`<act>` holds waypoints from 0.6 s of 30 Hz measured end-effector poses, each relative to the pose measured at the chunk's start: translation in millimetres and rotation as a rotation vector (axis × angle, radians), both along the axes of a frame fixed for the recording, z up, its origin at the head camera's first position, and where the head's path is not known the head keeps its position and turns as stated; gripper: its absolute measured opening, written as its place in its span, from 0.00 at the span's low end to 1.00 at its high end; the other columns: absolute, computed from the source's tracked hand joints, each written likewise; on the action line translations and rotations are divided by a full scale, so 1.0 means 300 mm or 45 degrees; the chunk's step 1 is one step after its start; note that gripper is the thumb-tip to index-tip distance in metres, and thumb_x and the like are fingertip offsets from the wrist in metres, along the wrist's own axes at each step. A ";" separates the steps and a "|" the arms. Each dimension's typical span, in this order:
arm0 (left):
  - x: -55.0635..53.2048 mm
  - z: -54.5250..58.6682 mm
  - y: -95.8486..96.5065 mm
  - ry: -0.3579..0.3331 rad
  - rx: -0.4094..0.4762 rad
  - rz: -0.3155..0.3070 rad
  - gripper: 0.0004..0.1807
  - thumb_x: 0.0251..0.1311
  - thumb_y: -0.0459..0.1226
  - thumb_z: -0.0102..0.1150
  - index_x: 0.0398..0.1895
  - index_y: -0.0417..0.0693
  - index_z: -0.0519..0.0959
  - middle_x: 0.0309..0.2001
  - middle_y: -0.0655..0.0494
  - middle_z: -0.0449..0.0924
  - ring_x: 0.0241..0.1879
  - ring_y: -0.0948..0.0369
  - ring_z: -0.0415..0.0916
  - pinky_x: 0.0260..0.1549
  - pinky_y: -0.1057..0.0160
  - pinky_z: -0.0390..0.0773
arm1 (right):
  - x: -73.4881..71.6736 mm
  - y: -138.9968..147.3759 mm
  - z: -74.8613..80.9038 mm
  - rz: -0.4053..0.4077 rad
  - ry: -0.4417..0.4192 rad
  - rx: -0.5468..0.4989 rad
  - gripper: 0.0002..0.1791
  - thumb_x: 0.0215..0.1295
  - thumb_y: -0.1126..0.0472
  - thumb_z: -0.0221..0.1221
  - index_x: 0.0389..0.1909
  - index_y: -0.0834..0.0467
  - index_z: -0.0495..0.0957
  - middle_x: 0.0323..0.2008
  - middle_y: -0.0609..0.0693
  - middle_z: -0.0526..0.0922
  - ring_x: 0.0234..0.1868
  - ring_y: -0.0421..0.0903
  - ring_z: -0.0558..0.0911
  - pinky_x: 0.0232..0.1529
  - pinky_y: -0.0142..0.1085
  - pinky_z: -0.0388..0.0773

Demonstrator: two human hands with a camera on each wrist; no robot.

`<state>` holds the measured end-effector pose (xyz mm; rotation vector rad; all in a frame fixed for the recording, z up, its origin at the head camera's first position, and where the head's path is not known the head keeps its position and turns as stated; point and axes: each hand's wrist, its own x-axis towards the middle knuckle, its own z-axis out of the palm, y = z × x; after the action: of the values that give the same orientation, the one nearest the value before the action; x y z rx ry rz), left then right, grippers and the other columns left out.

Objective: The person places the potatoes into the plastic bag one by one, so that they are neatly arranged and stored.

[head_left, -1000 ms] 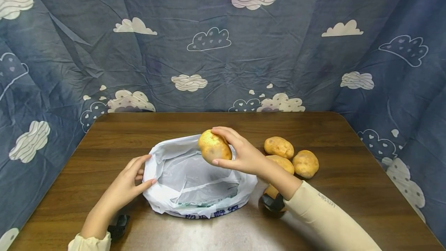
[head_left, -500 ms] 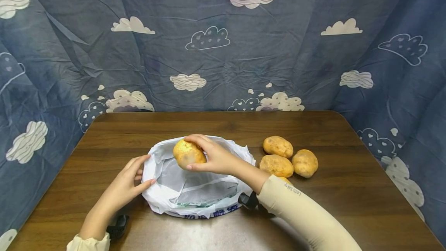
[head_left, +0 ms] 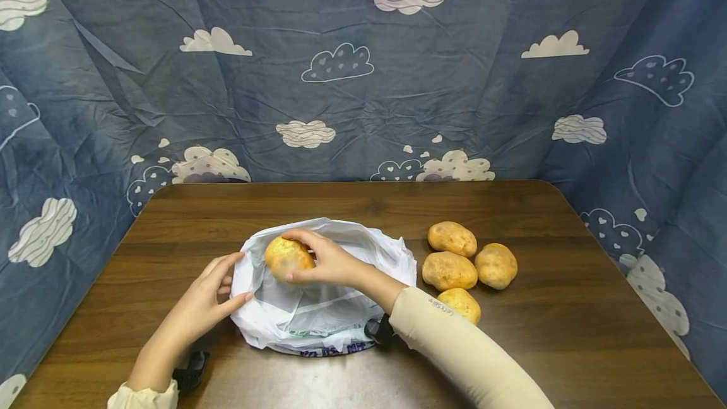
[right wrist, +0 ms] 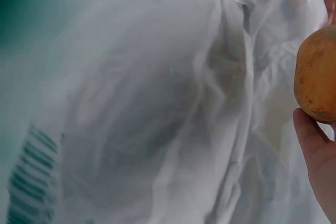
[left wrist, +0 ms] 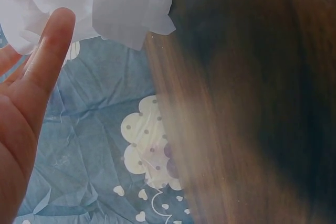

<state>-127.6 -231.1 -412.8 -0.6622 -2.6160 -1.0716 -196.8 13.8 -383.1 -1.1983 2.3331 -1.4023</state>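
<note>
A yellow-brown potato [head_left: 288,260] is gripped in my right hand [head_left: 329,262], thumb on the near side and fingers over the far side. Hand and potato are over the left part of the mouth of a white plastic bag [head_left: 397,251], which stands with its rim spread. In the right wrist view the potato [right wrist: 317,74] shows at the right edge against the bag's crumpled film. My left hand [head_left: 207,298] touches the bag's left rim with thumb and fingers spread apart. Its extended digit [left wrist: 55,40] meets the film in the left wrist view.
Right of the bag lie several more potatoes [head_left: 452,271] in a loose cluster on the brown wooden table [head_left: 568,308]. A blue cloth [head_left: 346,106] with cloud prints hangs behind the table and along both sides. Dark wrist devices [head_left: 191,370] sit under the wrists.
My right hand has carried the potato leftward and slightly down over the bag's mouth. The left hand has stayed at the rim. A potato the right arm had covered now shows.
</note>
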 end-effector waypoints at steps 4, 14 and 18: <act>0.000 0.002 0.000 0.004 -0.011 0.003 0.36 0.44 0.28 0.67 0.59 0.34 0.62 0.51 0.43 0.65 0.36 0.56 0.74 0.35 0.64 0.79 | 0.021 -0.008 0.015 0.018 -0.082 -0.040 0.34 0.49 0.65 0.64 0.59 0.64 0.63 0.54 0.57 0.69 0.51 0.45 0.69 0.49 0.30 0.70; 0.004 0.009 0.005 0.009 -0.011 -0.004 0.36 0.43 0.27 0.67 0.58 0.33 0.62 0.50 0.42 0.66 0.36 0.56 0.74 0.35 0.63 0.79 | -0.041 -0.045 -0.119 -0.054 -0.146 -0.003 0.36 0.49 0.56 0.66 0.60 0.53 0.63 0.54 0.47 0.68 0.52 0.41 0.68 0.47 0.30 0.71; 0.004 0.009 0.007 0.007 -0.006 -0.006 0.36 0.43 0.27 0.67 0.58 0.34 0.62 0.50 0.43 0.66 0.36 0.56 0.75 0.35 0.63 0.79 | -0.046 -0.059 -0.141 -0.089 -0.180 -0.019 0.36 0.49 0.57 0.66 0.60 0.52 0.63 0.54 0.47 0.69 0.52 0.41 0.69 0.48 0.30 0.70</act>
<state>-126.3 -228.8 -410.2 -0.6720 -2.6145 -1.0638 -210.6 -3.7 -425.3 -0.9950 2.2918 -1.4778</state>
